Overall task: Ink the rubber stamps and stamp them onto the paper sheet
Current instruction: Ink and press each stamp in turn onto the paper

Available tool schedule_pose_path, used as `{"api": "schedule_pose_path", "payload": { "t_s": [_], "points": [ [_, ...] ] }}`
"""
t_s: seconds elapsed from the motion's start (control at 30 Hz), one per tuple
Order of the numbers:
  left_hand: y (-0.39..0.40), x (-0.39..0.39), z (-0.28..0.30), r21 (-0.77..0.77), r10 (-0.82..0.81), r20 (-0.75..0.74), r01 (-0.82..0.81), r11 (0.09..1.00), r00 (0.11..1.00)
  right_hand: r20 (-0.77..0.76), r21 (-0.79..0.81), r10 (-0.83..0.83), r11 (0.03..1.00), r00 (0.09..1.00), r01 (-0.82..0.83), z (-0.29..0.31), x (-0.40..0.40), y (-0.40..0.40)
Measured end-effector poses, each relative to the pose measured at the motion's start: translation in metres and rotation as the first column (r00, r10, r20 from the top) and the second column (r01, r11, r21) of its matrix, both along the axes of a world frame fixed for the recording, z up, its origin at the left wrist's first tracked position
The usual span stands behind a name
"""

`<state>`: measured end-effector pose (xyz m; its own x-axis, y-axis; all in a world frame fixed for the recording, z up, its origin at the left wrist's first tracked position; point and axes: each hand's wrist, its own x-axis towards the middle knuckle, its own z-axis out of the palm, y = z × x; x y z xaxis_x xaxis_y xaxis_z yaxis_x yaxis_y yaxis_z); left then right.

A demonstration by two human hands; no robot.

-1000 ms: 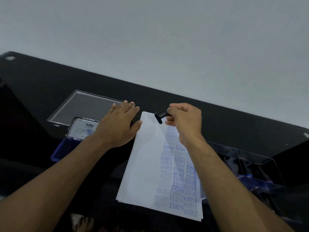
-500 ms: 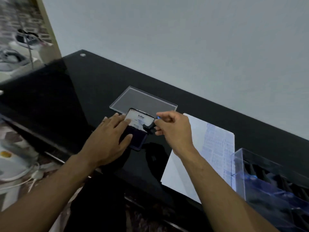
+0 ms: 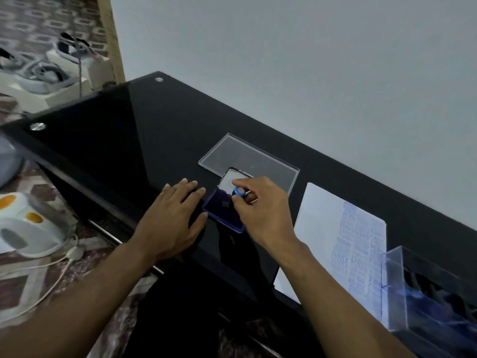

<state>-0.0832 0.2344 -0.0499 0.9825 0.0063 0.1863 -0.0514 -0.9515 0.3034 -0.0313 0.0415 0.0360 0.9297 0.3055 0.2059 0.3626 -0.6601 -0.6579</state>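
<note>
Stamp (image 3: 239,191) pinched upright in the right hand (image 3: 260,213), blue-capped handle end toward the camera, rubber face down on the ink pad (image 3: 224,210); grip is a fingertip pinch round the handle, thumb and fingers curled tight, likely so the face lands flat and takes ink evenly. Whether the face is fully pressed in or just touching, cannot tell. Pad sits in its open blue case directly under that grip, lid (image 3: 231,180) hinged up behind it, away from the person, so it stays clear of the stamp. Left hand (image 3: 175,218) lies flat on the desk (image 3: 124,140) just left of the grip, fingers straight, holding nothing, fingertips at the case's left edge, probably bracing it so the case does not slide or lift with the stamp. Paper sheet (image 3: 322,228) lies to the right of the grip, near but not touching, its right part already covered in blue prints, left part blank, so room is left for more. Clear flat panel (image 3: 247,161) just beyond the grip, behind the lid. Clear box (image 3: 423,288) with dark items inside, further right, overlapping the sheet's edge; contents too blurred to name. Step looks like inking; stamping comes next.
</note>
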Motion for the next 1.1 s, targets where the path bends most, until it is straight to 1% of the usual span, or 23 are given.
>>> {"api": "schedule_pose_path", "payload": {
  "t_s": [0.17, 0.43, 0.63, 0.9, 1.1],
  "points": [
    [0.002, 0.001, -0.006, 0.010, 0.010, -0.024, -0.010, 1.000, 1.000, -0.031, -0.109, 0.038, 0.993, 0.999, -0.041, 0.005, 0.002, 0.007],
    [0.002, 0.002, -0.009, 0.017, 0.017, -0.009, -0.016, 1.000, 1.000, -0.034, -0.252, 0.101, 0.962, 0.994, -0.106, 0.005, 0.007, 0.009],
    [0.002, 0.003, -0.011, 0.018, 0.022, -0.001, -0.022, 1.000, 1.000, -0.019, -0.226, 0.085, 0.970, 0.996, -0.088, -0.002, 0.012, 0.008],
    [0.002, 0.003, -0.011, 0.021, 0.032, 0.012, -0.032, 0.999, 0.999, -0.040, -0.179, 0.080, 0.980, 0.996, -0.086, 0.003, 0.013, 0.008],
    [0.001, 0.003, -0.012, 0.022, 0.031, 0.017, -0.031, 0.999, 0.999, -0.065, -0.274, 0.118, 0.953, 0.991, -0.131, 0.013, 0.014, 0.012]
  ]
}}
